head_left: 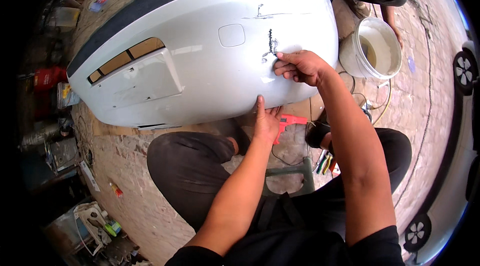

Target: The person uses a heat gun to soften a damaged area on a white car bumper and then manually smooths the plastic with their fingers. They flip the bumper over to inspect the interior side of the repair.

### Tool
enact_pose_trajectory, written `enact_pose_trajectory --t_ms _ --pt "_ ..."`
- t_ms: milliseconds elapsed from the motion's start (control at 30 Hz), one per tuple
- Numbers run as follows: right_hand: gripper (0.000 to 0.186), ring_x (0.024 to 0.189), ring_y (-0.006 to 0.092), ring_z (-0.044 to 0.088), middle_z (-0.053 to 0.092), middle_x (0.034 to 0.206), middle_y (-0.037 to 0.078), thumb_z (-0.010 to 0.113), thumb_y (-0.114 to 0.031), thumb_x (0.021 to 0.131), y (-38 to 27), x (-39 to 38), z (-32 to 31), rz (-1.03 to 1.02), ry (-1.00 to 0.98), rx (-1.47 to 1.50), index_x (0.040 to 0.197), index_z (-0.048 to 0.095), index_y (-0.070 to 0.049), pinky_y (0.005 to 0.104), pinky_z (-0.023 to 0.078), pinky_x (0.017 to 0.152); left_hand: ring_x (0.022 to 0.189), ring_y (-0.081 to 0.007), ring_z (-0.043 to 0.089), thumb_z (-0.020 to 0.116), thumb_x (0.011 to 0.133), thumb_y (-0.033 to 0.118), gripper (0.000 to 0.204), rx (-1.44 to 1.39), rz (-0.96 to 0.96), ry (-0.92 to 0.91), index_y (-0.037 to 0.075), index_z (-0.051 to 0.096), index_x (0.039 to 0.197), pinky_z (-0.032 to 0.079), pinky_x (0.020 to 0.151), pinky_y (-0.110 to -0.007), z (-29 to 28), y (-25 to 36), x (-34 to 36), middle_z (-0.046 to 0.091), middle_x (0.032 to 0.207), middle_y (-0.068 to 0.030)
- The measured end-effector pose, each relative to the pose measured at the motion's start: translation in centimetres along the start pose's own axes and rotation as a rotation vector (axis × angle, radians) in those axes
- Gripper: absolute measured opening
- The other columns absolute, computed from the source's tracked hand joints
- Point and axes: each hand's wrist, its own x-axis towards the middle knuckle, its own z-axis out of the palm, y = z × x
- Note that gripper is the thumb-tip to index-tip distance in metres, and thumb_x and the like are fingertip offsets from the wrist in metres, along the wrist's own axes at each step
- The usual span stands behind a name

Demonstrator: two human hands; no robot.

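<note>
A silver car bumper (pixel 200 73) lies across the far side of my knees, with a dark strip along its far edge. On its right part are black scuffs and a short row of dark, bead-like marks (pixel 271 41) along a crack. My right hand (pixel 302 67) is just below these marks, thumb and forefinger pinched together; whatever may be between them is too small to make out. My left hand (pixel 267 121) grips the near edge of the bumper, thumb on the painted face and fingers partly hidden behind the edge. Beside it is a red pistol-shaped tool (pixel 287 125).
A white bucket (pixel 357 58) stands to the right of the bumper, near another person's hand (pixel 397 36) and dark-clad leg. Pliers (pixel 327 163) and a green stool-like frame (pixel 307 176) are between my legs. Cables run over the brick floor. Clutter lines the left; cars stand far right.
</note>
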Motion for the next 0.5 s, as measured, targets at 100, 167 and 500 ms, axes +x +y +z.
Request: enact_pose_trajectory --t_ms 100,167,500 --pt "0.040 0.066 0.0108 0.068 0.079 0.084 0.007 0.076 -0.045 0.097 -1.0 -0.6 0.2 -0.032 0.039 -0.156 0.094 0.078 -0.005 0.0249 0.041 0.056 0.150 -0.0296 0.038 0.073 0.086 0.072 0.106 0.046 0.040 0.014 0.005 0.036 0.158 0.029 0.130 -0.045 -0.3 -0.7 0.4 0.043 0.160 -0.0115" --pt "0.040 0.063 0.0119 0.068 0.078 0.080 0.007 0.076 -0.043 0.099 -1.3 -0.8 0.6 -0.062 0.075 -0.244 0.089 0.077 -0.004 0.0250 0.045 0.054 0.150 -0.0298 0.038 0.071 0.085 0.075 0.108 0.079 0.061 0.015 0.003 0.035 0.158 0.028 0.131 -0.046 -0.7 -0.9 0.6 0.043 0.160 -0.0118" --pt "0.047 0.056 0.0160 0.068 0.073 0.065 0.007 0.073 -0.041 0.097 1.7 -0.7 2.2 -0.347 0.321 -0.530 0.073 0.076 0.000 0.0315 0.055 0.061 0.145 -0.0278 0.045 0.065 0.087 0.079 0.098 0.141 0.089 0.046 0.008 0.046 0.152 0.034 0.126 -0.044 -0.2 -1.1 0.5 0.054 0.152 -0.0079"
